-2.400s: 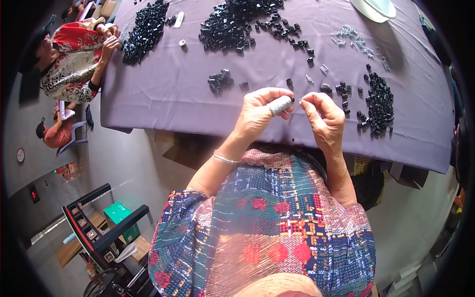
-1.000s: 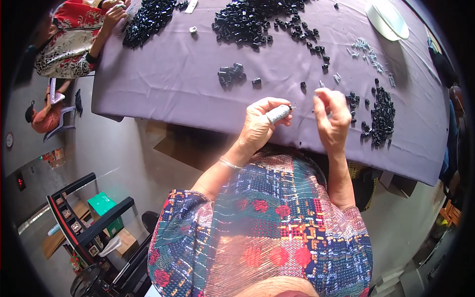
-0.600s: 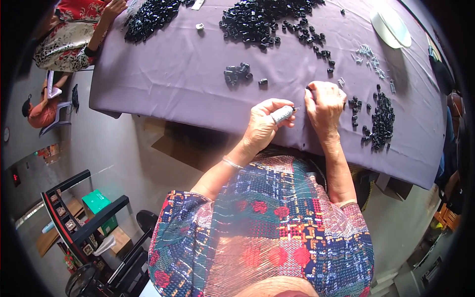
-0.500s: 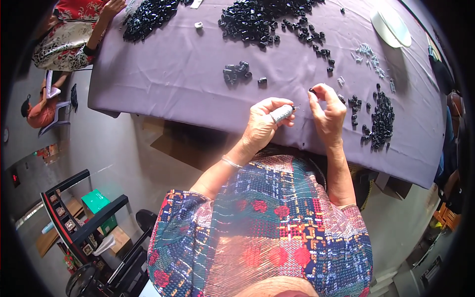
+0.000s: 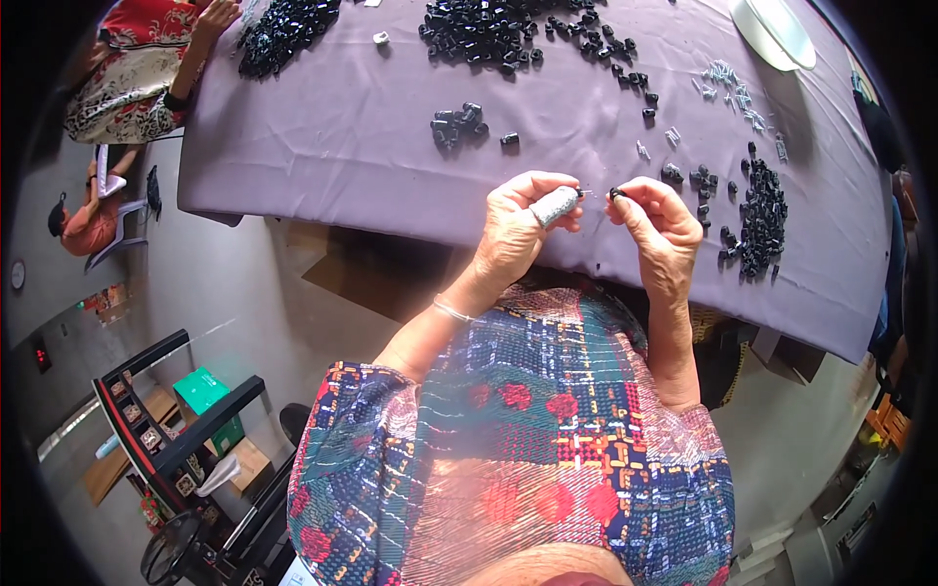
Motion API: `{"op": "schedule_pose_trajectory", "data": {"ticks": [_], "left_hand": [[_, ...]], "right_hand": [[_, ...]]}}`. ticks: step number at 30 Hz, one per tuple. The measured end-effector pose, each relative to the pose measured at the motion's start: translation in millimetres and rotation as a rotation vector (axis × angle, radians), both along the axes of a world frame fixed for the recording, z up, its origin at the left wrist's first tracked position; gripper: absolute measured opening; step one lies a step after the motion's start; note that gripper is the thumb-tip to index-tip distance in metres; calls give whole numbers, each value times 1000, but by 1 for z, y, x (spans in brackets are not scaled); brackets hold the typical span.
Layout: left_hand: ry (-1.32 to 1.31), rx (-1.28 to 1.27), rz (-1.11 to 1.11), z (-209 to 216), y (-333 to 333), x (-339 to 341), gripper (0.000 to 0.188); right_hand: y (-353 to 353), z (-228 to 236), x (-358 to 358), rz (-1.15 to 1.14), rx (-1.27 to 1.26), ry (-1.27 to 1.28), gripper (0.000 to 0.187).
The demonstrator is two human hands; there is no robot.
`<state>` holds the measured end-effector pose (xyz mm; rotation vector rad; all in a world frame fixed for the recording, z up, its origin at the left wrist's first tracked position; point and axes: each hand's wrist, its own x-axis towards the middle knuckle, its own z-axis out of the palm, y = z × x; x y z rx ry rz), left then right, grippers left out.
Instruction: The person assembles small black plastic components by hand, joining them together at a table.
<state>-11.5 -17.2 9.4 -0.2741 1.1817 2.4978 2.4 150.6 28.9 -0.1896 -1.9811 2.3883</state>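
Over the near edge of the table, my left hand (image 5: 516, 220) is closed in a pinch. At its fingertips is a small black piece with a thin metal pin (image 5: 583, 192) pointing right. A silver-grey wrapped cylinder (image 5: 555, 207) lies along that hand; I cannot tell whether it is a covered thumb or a handle. Just to the right, my right hand (image 5: 664, 227) pinches a small black plastic piece (image 5: 617, 194) between thumb and index finger. A short gap separates the two pieces. A few loose black plastic pieces (image 5: 457, 125) lie beyond my left hand.
Black parts form a heap (image 5: 479, 37) at the back and a pile (image 5: 762, 220) on the right. Small clear-grey pieces (image 5: 728, 83) lie near a white basin (image 5: 772, 34). Another person (image 5: 137, 68) sits at the left of the purple-grey tablecloth (image 5: 322, 146).
My right hand has come down and turned, bringing its black piece level with and nearer the pin in my left hand. The left hand stays nearly in place. The view has shifted slightly.
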Motion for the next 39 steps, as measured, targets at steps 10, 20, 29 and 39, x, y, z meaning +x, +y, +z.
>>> {"op": "schedule_pose_trajectory", "data": {"ticks": [10,20,29,39], "left_hand": [[129,-253,-45,21,5,3,17],[187,-297,-64,26,5,5,16],[189,-295,-80,26,-1,6,16],[70,-263,-70,20,-5,12,17]], "right_hand": [[0,9,11,0,398,240,18],[-4,10,10,34,427,281,18],[-4,11,10,79,364,222,16],[-11,0,11,96,378,180,13]]}}
